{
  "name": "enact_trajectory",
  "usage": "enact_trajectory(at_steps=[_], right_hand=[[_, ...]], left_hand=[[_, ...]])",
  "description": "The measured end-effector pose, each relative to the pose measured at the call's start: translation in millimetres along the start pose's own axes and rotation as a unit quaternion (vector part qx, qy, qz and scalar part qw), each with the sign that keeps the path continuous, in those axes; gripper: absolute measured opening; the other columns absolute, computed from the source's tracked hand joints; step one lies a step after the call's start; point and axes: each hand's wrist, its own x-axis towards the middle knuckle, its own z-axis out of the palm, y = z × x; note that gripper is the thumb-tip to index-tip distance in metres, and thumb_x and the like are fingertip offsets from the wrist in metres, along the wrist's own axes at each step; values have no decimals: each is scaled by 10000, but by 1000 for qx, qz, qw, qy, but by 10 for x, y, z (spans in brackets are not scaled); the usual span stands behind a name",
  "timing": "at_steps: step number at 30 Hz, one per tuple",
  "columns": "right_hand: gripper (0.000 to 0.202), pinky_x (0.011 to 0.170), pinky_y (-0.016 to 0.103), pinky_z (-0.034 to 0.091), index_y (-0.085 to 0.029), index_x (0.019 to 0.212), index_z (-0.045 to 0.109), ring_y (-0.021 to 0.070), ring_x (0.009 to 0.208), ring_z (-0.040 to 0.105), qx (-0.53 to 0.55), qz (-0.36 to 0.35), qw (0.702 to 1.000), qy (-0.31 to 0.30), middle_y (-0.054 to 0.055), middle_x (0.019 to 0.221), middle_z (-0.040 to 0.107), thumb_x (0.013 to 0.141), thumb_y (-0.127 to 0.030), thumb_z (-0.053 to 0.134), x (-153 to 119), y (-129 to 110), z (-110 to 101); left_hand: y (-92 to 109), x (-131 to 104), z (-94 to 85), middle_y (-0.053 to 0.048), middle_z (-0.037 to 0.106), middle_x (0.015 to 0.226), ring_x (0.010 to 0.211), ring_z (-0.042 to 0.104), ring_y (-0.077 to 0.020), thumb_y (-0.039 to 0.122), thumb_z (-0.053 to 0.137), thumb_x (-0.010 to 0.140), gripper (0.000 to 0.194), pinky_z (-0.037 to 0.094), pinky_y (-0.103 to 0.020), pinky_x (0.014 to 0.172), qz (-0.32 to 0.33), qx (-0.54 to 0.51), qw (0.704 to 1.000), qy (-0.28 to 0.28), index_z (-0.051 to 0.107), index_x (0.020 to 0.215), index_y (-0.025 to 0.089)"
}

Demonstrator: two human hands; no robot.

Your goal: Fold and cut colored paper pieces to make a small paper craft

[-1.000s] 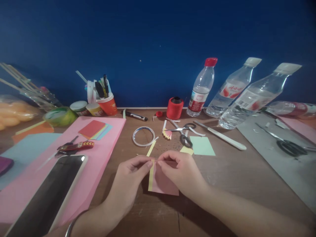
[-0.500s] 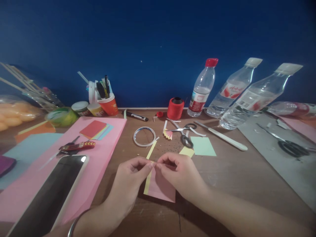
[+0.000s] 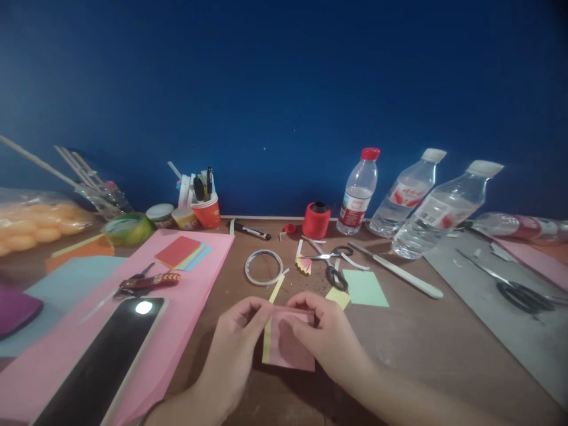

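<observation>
My left hand [image 3: 239,340] is closed, thumb and forefinger pinching the upper left corner of a small pink paper [image 3: 290,349]. My right hand [image 3: 335,337] grips the same paper at its upper right, with the thumb lying on its face. A narrow band at the paper's top edge looks folded over between the hands. Along its left side runs a yellow paper strip [image 3: 267,346], and another bit of yellow strip [image 3: 277,290] shows just beyond my left fingers. A yellow paper piece [image 3: 338,297] and a pale green sheet [image 3: 365,288] lie beyond my right hand.
Black-handled scissors [image 3: 336,278], a tape roll [image 3: 247,269], pencil shavings [image 3: 303,265] and a white-handled knife [image 3: 408,277] lie ahead. Behind them stand a red thread spool [image 3: 316,220] and several water bottles [image 3: 357,198]. Leftward, a phone [image 3: 104,361] rests on pink sheets [image 3: 195,296].
My fingertips, which met over the paper, have moved apart along its top edge. The right thumb now lies on the paper's face. The camera view has tilted upward.
</observation>
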Motion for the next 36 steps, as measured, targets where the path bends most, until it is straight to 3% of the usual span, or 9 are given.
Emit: enact_trajectory(at_steps=[3,8,12,15,17,23,36], right_hand=[[79,551,210,381,-160,664,564,119,610,507,-14,-7,1000,22,-14,622,558,702,-201,508,23,6,-11],[75,533,203,377,-162,623,511,113,587,493,23,-27,999,32,-26,584,508,693,-155,487,34,13,12],[91,609,228,425,-161,722,551,141,687,543,60,-56,996,27,6,696,578,677,-114,488,29,-2,42],[96,639,235,437,-159,719,567,141,701,556,45,-72,996,15,10,698,594,711,-132,475,24,9,43],[105,651,229,435,-164,725,575,130,702,558,22,-87,996,10,1,705,600,716,-129,476,5,27,34],[99,691,247,435,-196,777,592,124,736,567,-18,-118,992,34,-9,770,623,730,-171,509,-28,77,-10],[66,656,248,453,-200,774,579,119,709,570,5,-81,996,46,-5,743,613,735,-189,527,21,87,-29]], left_hand=[[13,0,14,-2,602,724,676,558,-150,314,571,732,171,417,-232,603,9,-41,999,1,538,838,184],[17,19,30,5,603,678,646,547,-140,280,644,659,170,401,-212,587,29,4,999,13,540,733,169],[44,20,52,31,557,575,580,515,-128,278,672,615,177,385,-200,549,49,9,999,21,541,637,161],[70,-6,66,29,547,586,572,499,-127,303,613,672,158,381,-206,535,42,-2,999,20,540,655,165],[79,-34,70,16,561,634,609,501,-133,301,585,703,140,391,-217,572,44,28,999,1,551,694,166],[52,-33,96,11,570,648,625,487,-131,303,599,689,136,366,-206,588,68,147,986,24,594,693,167],[47,10,82,-4,614,702,685,525,-144,296,562,724,134,397,-226,634,35,107,994,-8,617,725,175]])
